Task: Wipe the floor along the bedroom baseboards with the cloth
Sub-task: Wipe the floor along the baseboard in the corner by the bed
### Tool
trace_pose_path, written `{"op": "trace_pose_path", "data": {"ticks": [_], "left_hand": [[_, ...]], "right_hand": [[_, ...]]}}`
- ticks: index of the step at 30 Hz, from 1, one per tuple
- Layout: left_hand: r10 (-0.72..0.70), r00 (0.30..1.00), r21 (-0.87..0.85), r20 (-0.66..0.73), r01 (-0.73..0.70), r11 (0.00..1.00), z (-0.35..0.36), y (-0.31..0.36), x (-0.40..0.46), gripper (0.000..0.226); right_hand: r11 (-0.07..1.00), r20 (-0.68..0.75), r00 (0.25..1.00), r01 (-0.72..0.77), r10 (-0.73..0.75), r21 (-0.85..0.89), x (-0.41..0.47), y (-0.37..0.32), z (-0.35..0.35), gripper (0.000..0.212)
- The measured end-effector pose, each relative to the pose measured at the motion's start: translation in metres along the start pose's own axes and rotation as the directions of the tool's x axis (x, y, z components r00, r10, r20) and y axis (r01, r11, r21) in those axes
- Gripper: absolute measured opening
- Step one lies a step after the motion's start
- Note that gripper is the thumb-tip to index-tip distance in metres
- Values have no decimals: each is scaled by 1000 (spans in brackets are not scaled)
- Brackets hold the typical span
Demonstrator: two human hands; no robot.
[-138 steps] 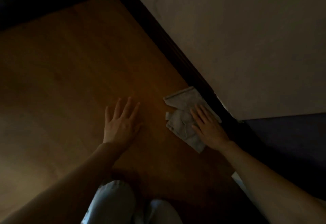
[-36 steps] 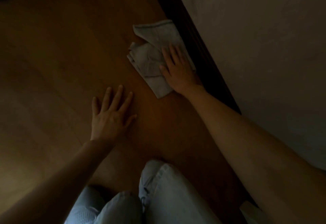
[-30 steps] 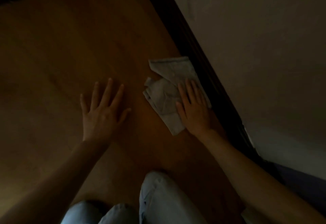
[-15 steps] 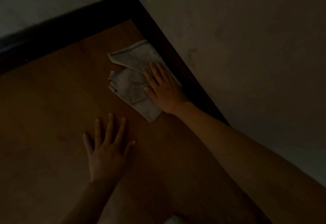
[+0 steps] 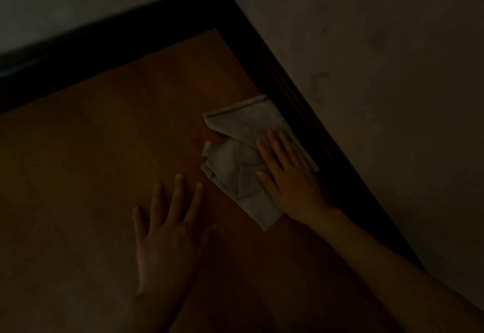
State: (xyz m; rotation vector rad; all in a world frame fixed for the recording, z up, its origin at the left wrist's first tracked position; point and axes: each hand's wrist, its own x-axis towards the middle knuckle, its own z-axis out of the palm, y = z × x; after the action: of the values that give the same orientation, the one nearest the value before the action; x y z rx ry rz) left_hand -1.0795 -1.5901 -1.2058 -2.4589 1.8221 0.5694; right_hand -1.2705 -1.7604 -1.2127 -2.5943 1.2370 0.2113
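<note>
A crumpled pale grey cloth [image 5: 235,159] lies on the brown wooden floor [image 5: 104,162], its right edge against the dark baseboard [image 5: 309,128] of the right wall. My right hand [image 5: 290,180] presses flat on the cloth's right half with straight fingers pointing toward the corner. My left hand [image 5: 167,233] rests flat on the bare floor, fingers spread, a little below and left of the cloth. The scene is very dim.
A second dark baseboard [image 5: 104,41] runs along the far wall and meets the right one in the room corner [image 5: 222,10]. Pale walls [image 5: 379,96] rise above both. Bare floor stretches to the left.
The cloth and my right hand now sit further from the corner along the right baseboard than half a second ago. My left hand stays planted on the floor.
</note>
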Motion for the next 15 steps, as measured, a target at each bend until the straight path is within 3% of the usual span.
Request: {"op": "trace_pose_path", "data": {"ticks": [6,15], "left_hand": [[23,999,43,40,-25,999,-4,-3,1,72],[17,1000,-7,-7,-17,1000,-2,0,0,74]], "right_hand": [[998,26,998,56,-57,8,83,-23,-23,61],[1000,55,998,-2,2,-12,-119,34,16,58]]}}
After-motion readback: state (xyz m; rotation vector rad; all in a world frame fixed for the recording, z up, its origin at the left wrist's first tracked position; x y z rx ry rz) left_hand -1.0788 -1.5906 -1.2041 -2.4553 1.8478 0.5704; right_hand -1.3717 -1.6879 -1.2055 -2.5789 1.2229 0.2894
